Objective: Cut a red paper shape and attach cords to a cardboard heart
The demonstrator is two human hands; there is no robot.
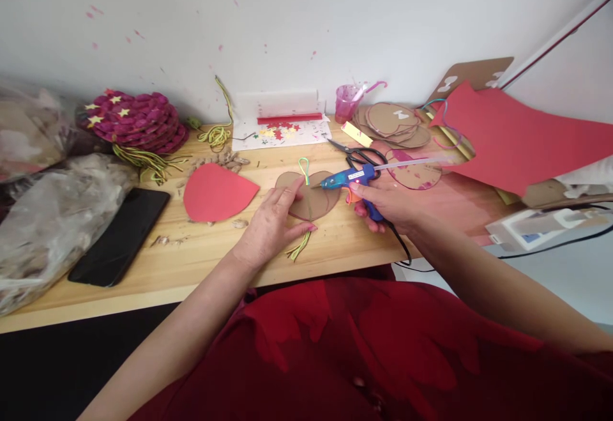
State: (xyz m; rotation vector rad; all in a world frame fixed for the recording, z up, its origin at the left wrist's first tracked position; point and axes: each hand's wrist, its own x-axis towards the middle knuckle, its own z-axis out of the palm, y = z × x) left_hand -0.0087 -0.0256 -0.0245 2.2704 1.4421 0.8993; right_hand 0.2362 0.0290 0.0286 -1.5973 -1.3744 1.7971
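My right hand (383, 205) is wrapped round the handle of a blue hot glue gun (354, 178) with an orange trigger and a clear glue stick in its back. The gun's nozzle points left, over a brown cardboard cutout (322, 200) with rounded lobes. Across the middle of this cutout runs a yellow-green cord, its loop (304, 168) sticking out at the top and its tail (299, 248) at the bottom. My left hand (274, 220) lies over the cutout's left part, thumb and fingers apart, fingertips near the cord. Left of it rests a red paper cutout (218, 194).
Left are a black phone (119, 236), plastic bags (62, 216) and a purple shell-covered ornament (138, 121). Behind are star confetti (280, 130), a pink cup (348, 103), black scissors (357, 153) and stacked cardboard cutouts (393, 121). Red sheets (522, 133) lie right; a cable hangs off the gun.
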